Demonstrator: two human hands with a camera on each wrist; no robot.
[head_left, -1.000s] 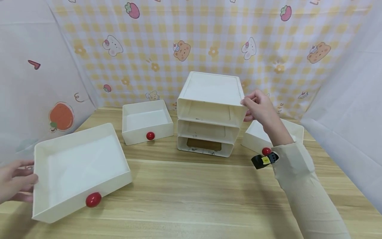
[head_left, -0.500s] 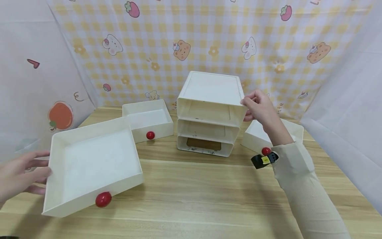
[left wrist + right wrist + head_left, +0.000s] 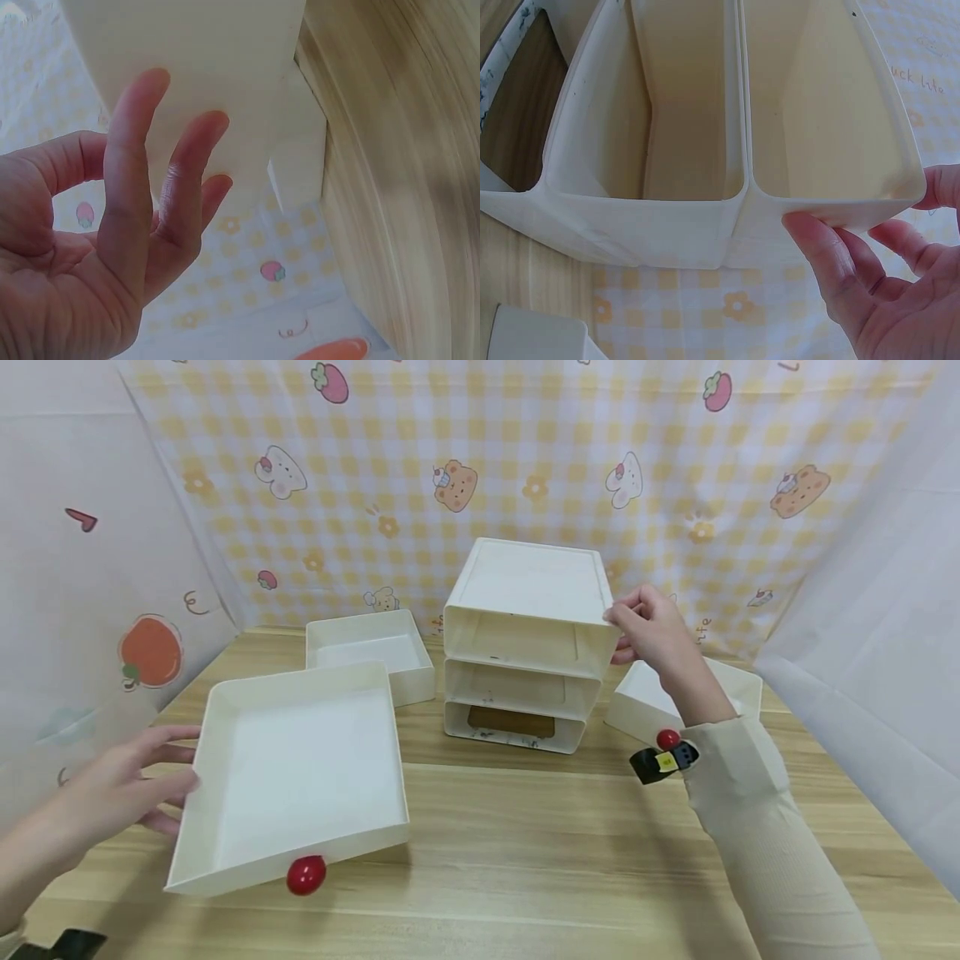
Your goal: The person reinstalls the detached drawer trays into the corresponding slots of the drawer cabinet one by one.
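My left hand (image 3: 123, 793) holds a white drawer (image 3: 307, 768) with a red round knob (image 3: 306, 875) by its left side, tilted above the table. In the left wrist view the fingers (image 3: 196, 150) lie against the drawer's pale outer face. Upright at the back middle stands a white cabinet frame (image 3: 536, 578) with three stacked slots, their fronts facing me. The right hand (image 3: 648, 631) grips the frame's top right front corner. Seen from the right wrist, fingers (image 3: 817, 244) press on the outer side wall beside the top slot, and all slots are bare inside.
Another white drawer (image 3: 422, 685) sits at the back left, partly covered by the held one. A third drawer (image 3: 626, 714) lies right of the frame, behind the right forearm. Wooden tabletop (image 3: 525, 860) stretches in front; patterned cloth (image 3: 525, 443) hangs behind.
The left hand has carried its drawer to the right, so that it now overlaps the back-left drawer and hides its knob. The right hand and the frame have stayed put.
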